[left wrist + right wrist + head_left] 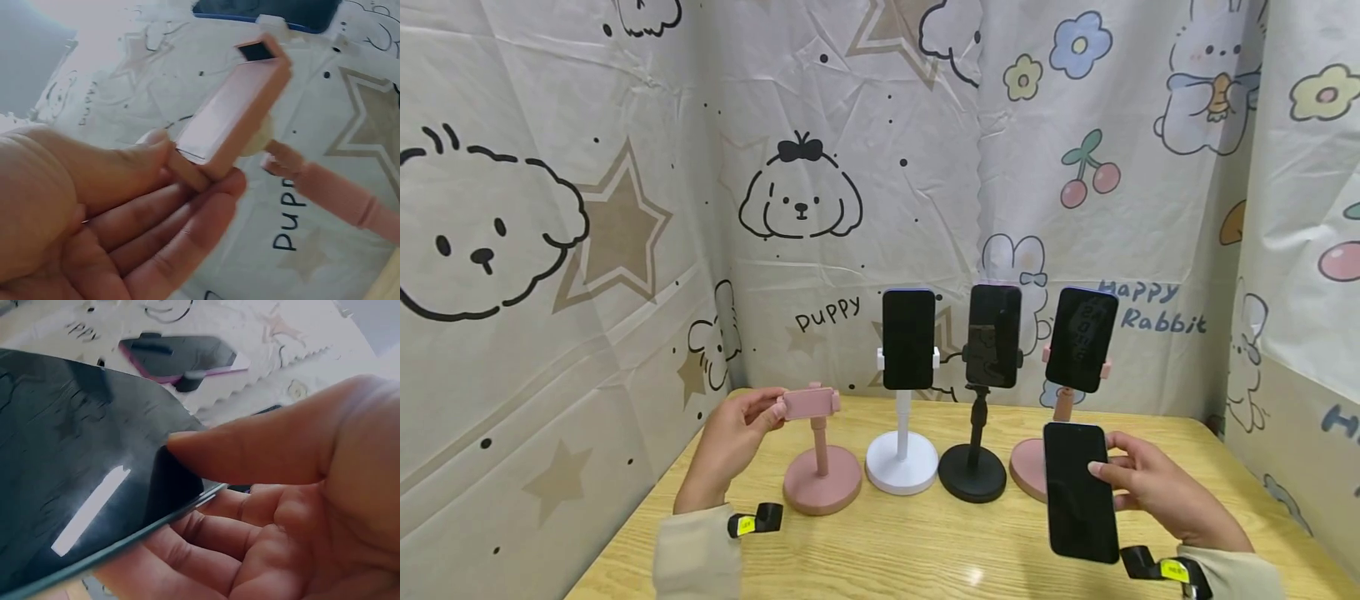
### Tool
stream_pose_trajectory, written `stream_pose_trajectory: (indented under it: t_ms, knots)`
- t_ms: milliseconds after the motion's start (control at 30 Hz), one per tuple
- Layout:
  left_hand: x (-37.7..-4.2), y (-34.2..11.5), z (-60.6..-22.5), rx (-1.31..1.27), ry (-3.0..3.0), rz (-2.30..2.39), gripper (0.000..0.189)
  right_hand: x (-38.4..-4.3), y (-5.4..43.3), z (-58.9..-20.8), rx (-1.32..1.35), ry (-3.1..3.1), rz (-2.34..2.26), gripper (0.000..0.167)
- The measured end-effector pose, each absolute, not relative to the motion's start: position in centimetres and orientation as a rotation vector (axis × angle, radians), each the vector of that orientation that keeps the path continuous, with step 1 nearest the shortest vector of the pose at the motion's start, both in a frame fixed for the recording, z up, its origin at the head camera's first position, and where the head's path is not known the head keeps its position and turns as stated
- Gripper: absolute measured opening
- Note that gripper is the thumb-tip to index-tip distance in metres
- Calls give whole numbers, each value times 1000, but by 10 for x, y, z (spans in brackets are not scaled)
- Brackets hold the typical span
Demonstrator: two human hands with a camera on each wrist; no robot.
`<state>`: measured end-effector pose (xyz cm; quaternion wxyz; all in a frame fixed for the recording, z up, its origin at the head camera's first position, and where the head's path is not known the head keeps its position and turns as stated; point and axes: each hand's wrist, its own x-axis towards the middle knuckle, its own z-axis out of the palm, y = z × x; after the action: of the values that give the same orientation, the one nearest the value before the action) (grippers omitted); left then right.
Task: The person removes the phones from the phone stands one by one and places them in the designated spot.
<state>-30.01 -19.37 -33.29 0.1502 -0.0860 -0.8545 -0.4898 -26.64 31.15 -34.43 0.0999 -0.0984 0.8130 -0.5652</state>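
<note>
My left hand point(739, 435) pinches one end of the clamp head point(808, 403) on a pink phone stand point(822, 479) at the left of the table. In the left wrist view, thumb and fingers grip the clamp's end piece point(187, 170), and no phone sits in the clamp. My right hand point(1157, 483) holds a black smartphone point(1081, 500) by its right edge, thumb on the screen and fingers behind. That phone is upright at the front right, its screen facing me, and overlaps the base of another pink stand point(1028, 468) in the head view.
A white stand point(902, 462) and a black stand point(972, 473) stand mid-table, carrying phones point(909, 339) point(993, 336). The pink stand at right carries another phone point(1082, 339). A printed curtain point(910, 208) encloses the wooden table point(910, 550) at back and sides.
</note>
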Motion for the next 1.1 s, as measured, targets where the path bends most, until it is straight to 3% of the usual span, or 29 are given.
stream_pose_trajectory:
  t_ms: [300, 1100]
  knots:
    - [-309, -194, -339, -210, -2396, -1490, 35, -278, 319, -363, -146, 2419, -1696, 66]
    - [-311, -196, -343, -179, -2369, -1581, 39, -293, 333, -417, 159, 2379, -1463, 57]
